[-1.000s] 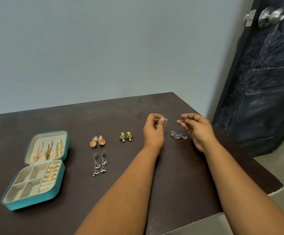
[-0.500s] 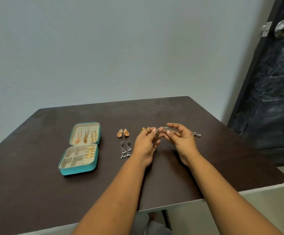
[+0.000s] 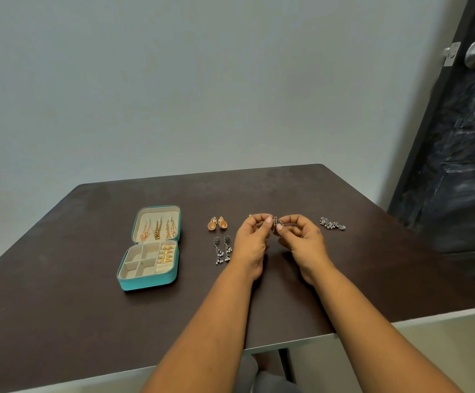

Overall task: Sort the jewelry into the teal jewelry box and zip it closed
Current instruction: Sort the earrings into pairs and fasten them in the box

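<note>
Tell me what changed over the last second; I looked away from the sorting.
The left hand and right hand came together; each held a small piece apart, now both pinch one dark silver earring between them. The open teal jewelry box, the orange earrings and the silver dangle earrings stayed put.

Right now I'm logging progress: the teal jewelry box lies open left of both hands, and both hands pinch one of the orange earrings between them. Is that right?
Not quite. The head view shows the orange earrings lying untouched on the table. The left hand and right hand pinch a small dark silver earring between them. The teal jewelry box does lie open left of both hands.
</note>
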